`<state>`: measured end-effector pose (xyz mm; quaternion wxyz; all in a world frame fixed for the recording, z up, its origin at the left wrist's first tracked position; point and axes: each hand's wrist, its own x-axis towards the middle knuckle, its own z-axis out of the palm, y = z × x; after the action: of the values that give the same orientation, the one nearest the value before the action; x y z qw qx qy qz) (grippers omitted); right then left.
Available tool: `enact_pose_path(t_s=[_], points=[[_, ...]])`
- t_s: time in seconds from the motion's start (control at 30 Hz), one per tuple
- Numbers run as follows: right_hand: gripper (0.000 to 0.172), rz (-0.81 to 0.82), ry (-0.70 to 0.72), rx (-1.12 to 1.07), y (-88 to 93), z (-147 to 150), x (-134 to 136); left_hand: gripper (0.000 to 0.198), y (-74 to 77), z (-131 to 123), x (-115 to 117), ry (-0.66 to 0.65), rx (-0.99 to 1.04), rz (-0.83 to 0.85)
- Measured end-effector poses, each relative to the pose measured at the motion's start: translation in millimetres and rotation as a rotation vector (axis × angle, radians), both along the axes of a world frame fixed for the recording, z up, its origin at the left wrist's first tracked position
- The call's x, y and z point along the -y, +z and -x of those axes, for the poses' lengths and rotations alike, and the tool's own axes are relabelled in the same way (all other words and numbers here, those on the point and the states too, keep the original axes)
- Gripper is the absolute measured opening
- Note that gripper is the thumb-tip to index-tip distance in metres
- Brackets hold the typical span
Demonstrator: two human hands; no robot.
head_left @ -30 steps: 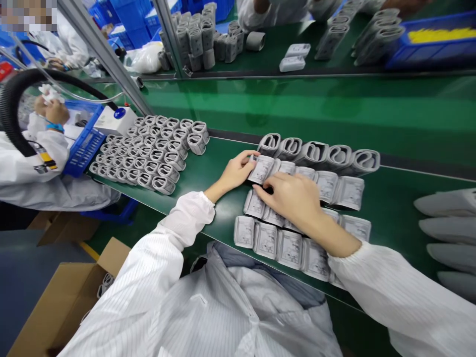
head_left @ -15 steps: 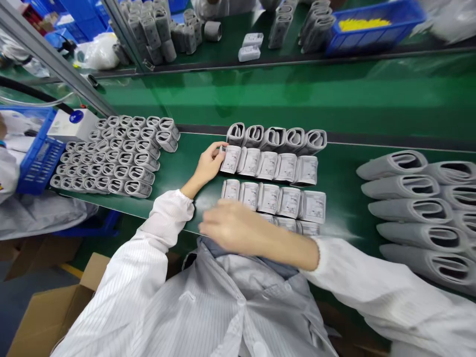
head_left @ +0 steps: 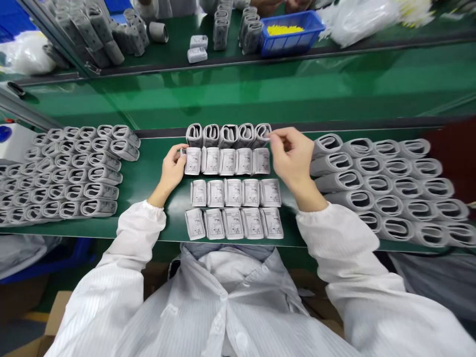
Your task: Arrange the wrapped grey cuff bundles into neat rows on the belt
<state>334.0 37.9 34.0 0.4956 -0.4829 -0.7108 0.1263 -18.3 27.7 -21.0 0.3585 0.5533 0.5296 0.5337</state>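
Rolled grey fabric cuffs with printed faces lie in short rows before me. My left hand (head_left: 174, 168) has thumb and fingers closed on the left edge of the leftmost rolled cuff (head_left: 193, 161) in the second row. At the other end, my right hand (head_left: 292, 156) is held in a pinch, its fingertips against or just beside the last cuff of the back row (head_left: 262, 136). Whatever the pinch holds, if anything, is hidden. Nearer me are a third row (head_left: 233, 193) and a front row (head_left: 233, 223), printed faces up.
Stacked rolled cuffs fill the left (head_left: 67, 173) and right (head_left: 390, 193) of the green bench. A shelf behind carries a blue bin (head_left: 290, 42) of yellow pieces, two small white packs (head_left: 197, 54), more cuffs and a plastic bag (head_left: 364, 22). Another person's hands show beyond it.
My right hand has moved from in front of the near rows to the right end of the back row. My left hand stays at the row's left end. The view has swung right.
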Motion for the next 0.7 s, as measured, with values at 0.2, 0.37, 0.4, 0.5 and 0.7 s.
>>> enact_pose_path(t_s=[0.2, 0.37, 0.4, 0.5, 0.7], points=[[0.053, 0.363, 0.009, -0.177, -66.3, -29.8, -15.6, 0.036, 0.7, 2.7, 2.5, 0.003, -0.033, -0.014], [0.058, 0.418, 0.112, -0.192, -58.2, -26.6, -6.5, 0.039, 3.5, 6.1, 3.0, 0.015, -0.068, -0.022], [0.059, 0.417, 0.111, -0.205, -56.3, -27.5, -6.1, 0.040, 4.2, 6.7, 3.1, 0.019, -0.074, -0.035], [0.062, 0.390, 0.091, -0.251, -55.1, -30.6, -5.1, 0.044, 5.7, 8.9, 3.1, 0.038, -0.080, -0.090], [0.062, 0.311, 0.087, -0.234, -58.5, -31.8, -0.9, 0.047, 3.6, 13.7, 2.5, 0.044, -0.060, -0.118]])
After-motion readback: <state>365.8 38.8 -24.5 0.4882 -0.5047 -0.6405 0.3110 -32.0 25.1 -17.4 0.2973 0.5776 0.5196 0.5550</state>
